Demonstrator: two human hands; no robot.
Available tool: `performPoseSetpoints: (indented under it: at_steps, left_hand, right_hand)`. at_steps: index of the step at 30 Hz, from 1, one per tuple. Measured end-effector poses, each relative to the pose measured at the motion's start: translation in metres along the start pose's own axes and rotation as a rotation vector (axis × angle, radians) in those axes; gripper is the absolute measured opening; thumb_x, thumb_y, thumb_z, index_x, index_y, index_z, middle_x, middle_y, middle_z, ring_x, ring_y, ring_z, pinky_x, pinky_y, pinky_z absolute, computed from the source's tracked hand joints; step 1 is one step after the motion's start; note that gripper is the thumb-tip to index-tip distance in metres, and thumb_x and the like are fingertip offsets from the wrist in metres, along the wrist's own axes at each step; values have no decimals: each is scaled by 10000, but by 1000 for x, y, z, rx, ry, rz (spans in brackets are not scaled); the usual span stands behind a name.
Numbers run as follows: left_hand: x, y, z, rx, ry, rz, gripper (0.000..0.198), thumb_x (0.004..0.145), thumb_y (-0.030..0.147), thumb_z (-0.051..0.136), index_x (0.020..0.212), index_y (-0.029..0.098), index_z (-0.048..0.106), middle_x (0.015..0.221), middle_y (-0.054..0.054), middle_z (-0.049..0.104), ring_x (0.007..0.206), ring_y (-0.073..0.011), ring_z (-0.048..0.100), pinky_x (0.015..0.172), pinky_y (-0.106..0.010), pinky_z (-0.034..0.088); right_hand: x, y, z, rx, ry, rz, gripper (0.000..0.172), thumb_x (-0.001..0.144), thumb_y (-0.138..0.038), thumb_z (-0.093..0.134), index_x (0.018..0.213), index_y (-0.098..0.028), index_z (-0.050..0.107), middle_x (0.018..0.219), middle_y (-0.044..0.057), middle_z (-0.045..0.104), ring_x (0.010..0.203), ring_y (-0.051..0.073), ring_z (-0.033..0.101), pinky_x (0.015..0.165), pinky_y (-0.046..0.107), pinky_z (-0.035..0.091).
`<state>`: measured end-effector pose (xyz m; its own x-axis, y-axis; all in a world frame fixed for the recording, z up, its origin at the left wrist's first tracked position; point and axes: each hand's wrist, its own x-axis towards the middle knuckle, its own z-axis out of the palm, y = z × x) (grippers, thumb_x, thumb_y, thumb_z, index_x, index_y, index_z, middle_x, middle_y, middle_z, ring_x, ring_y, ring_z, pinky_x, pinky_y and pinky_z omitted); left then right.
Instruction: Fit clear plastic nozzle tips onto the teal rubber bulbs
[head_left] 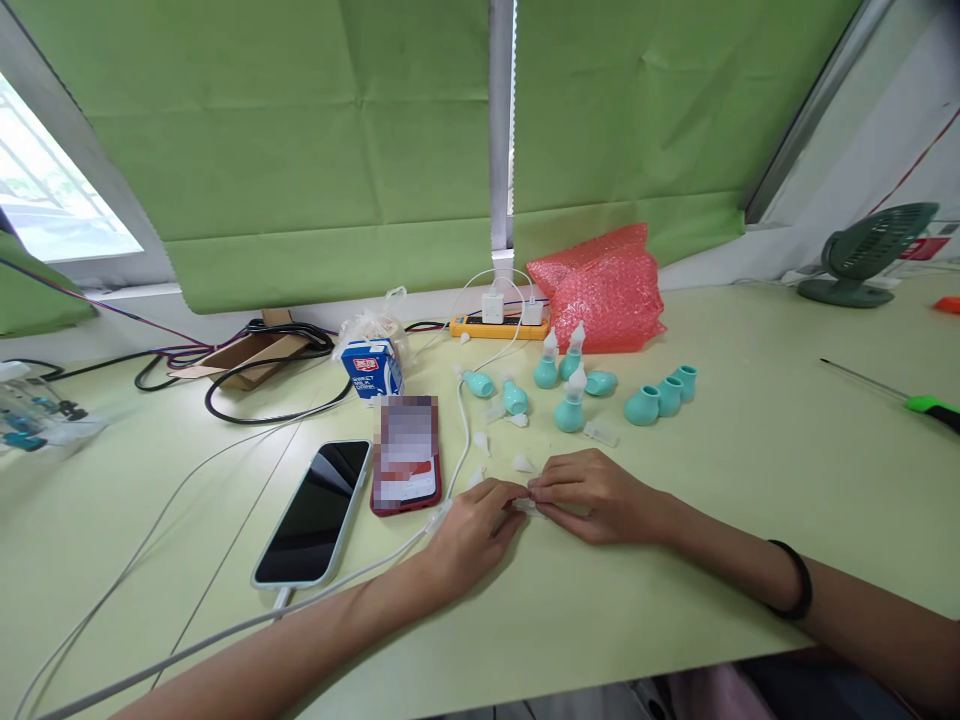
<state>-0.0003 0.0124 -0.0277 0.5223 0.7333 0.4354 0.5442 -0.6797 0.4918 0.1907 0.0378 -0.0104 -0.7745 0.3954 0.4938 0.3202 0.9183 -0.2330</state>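
— Two hands, our left hand [472, 530] and right hand [600, 495], pinch one clear piece [527, 504] at the fingertips, on the table [675, 600].
— We count nine teal bulbs [642, 405] behind, two phones [315, 510].

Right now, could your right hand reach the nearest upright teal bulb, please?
Probably yes. The bulb stands just beyond the right hand, with only a small clear cap lying between them, though the hand is pinching a clear piece together with the left hand.
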Motion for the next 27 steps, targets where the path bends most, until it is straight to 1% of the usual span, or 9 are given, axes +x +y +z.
performPoseSetpoints:
  at_steps: [2,6,9,13,15,19,21,24,27]
  left_hand:
    - [0,0,0,5,8,0,146,779,169,478,910,168,543,804,-44,619,725,-142,593,653,-244,491]
    - [0,-1,1,1,8,0,154,780,164,481,916,158,552,807,-54,621,725,-146,591,652,-249,493]
    - [-1,-2,2,-9,23,40,163,784,154,472,920,148,560,826,-67,627,750,-154,586,673,-261,494]
    - [-1,-4,3,-30,61,104,152,780,141,479,885,130,588,852,-85,629,777,-161,588,693,-260,497]
    - [0,-4,3,-22,74,115,146,779,140,480,866,127,596,855,-88,626,772,-163,591,681,-259,501]
    - [1,-3,3,8,77,121,143,781,137,469,851,127,593,849,-88,624,769,-169,595,673,-269,506]
    - [1,-1,2,23,61,94,160,779,135,467,895,121,576,846,-90,623,769,-173,594,673,-276,508]
    - [1,0,0,34,31,74,218,780,127,456,980,118,543,869,-93,617,785,-173,589,680,-282,507]
    - [1,1,0,43,22,105,213,785,121,438,961,135,556,907,-97,599,804,-171,579,680,-280,504]
  right_hand:
    - [0,-1,0,-13,-4,-1,156,779,-142,474,850,-171,609,762,59,661,683,169,575,562,286,432]
    - [0,-3,3,8,35,36,130,771,-152,490,801,-180,614,745,57,659,660,159,575,549,274,426]
    - [-1,-3,5,31,38,76,118,763,-155,501,780,-177,615,718,59,650,660,153,580,553,261,424]
    - [-3,-2,8,78,64,131,100,755,-186,522,805,-179,608,710,47,645,650,139,581,560,244,420]
    - [-3,0,8,87,68,181,124,736,-213,550,843,-178,600,707,35,644,647,138,583,573,243,417]
    - [-3,0,4,40,20,240,205,697,-263,586,877,-166,594,684,31,630,635,146,573,578,248,402]
    - [-2,0,2,15,-11,249,221,679,-269,598,874,-164,597,675,31,619,637,150,565,578,250,396]
    - [-1,1,2,30,-35,256,189,679,-243,591,850,-162,602,685,31,615,651,146,562,590,244,399]
    - [0,3,4,89,-28,264,154,681,-222,586,823,-164,603,680,22,618,636,133,567,583,229,405]
